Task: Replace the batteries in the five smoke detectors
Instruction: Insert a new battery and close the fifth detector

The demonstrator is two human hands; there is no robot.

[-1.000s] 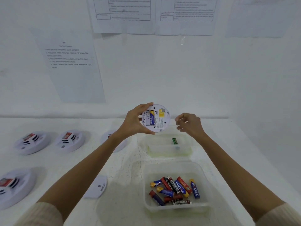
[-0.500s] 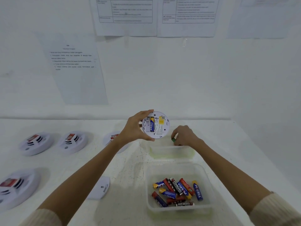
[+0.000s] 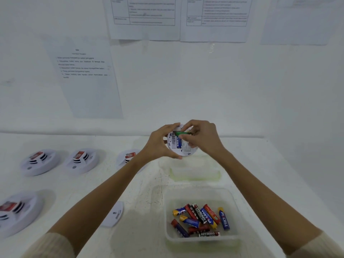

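Green battery pinched in right grip, lying crosswise over top of open bay on smoke detector. Seated blue battery runs upright, so green one likely needs quarter turn to drop in beside it. Left grip curled round detector rim. Both held in air above table, over far tub, well apart from other detectors at left.

**Battery container, near tabletop edge.** "EVEREADY" on the black battery at centre and on the second black battery at 6 o'clock. "PKCELL" on the blue battery at 3 o'clock. Print on the wall sheets and the red labels of the smoke detectors is illegible.
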